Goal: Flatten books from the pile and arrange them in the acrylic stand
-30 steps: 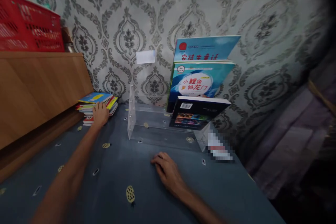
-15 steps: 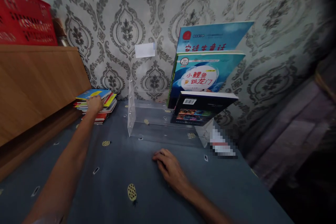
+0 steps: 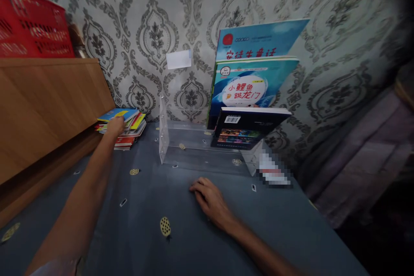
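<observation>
My left hand [image 3: 115,126] reaches to a stack of books [image 3: 137,128] at the far left, fingers closed on the near edge of the blue-and-yellow book [image 3: 124,114] on top. Part of that edge is hidden behind the hand. My right hand [image 3: 208,196] lies on the dark cloth, relaxed with fingers slightly bent, holding nothing. Beyond it stands a clear tiered book rack [image 3: 163,136]. On its right side lean a tall blue book [image 3: 258,36], a teal book [image 3: 274,77] and, in front, a dark book [image 3: 250,131] showing its barcode.
A wooden cabinet [image 3: 48,108] stands along the left, with a red basket [image 3: 35,26] on top. Patterned wallpaper backs the table, with a white label [image 3: 179,59] above the rack. A blurred-out item [image 3: 273,170] lies right of the rack. Pale fabric [image 3: 352,155] hangs at the right.
The view has shifted slightly. My left hand stays at the stack, its fingers now lower at the top book's near edge. My right hand rests in the same place.
</observation>
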The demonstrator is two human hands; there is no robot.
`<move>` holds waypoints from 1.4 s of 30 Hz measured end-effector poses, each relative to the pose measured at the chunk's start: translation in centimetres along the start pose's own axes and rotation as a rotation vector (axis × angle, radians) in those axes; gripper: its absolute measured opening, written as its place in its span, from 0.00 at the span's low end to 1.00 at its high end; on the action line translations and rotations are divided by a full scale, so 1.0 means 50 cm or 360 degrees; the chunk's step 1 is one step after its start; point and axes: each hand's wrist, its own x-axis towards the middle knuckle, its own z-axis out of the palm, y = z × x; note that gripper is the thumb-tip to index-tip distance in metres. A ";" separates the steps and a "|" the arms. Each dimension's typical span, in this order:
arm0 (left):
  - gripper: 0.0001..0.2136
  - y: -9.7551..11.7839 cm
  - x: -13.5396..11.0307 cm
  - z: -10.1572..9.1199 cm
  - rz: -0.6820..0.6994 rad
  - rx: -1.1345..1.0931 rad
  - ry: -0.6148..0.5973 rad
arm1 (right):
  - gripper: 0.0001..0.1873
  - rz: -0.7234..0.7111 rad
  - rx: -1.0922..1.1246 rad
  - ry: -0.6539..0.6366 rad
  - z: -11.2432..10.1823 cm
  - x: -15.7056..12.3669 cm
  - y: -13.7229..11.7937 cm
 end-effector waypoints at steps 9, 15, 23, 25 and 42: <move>0.18 0.023 -0.028 -0.004 0.0160 0.0170 0.0029 | 0.13 0.0014 -0.0019 -0.0011 0.001 0.001 0.000; 0.17 -0.017 -0.121 -0.012 0.0347 0.0289 0.0113 | 0.14 -0.0041 0.0008 0.0032 0.003 0.001 0.005; 0.18 -0.026 -0.191 -0.015 0.0382 0.0305 0.0164 | 0.14 -0.0045 0.0005 0.0022 0.005 0.003 0.008; 0.20 -0.010 -0.177 -0.016 0.0286 0.0264 0.0138 | 0.14 -0.0050 0.0008 0.0025 0.004 0.003 0.006; 0.21 -0.037 -0.040 -0.099 -0.0221 -0.0125 0.0182 | 0.14 -0.0028 -0.0031 0.0022 0.005 0.003 0.007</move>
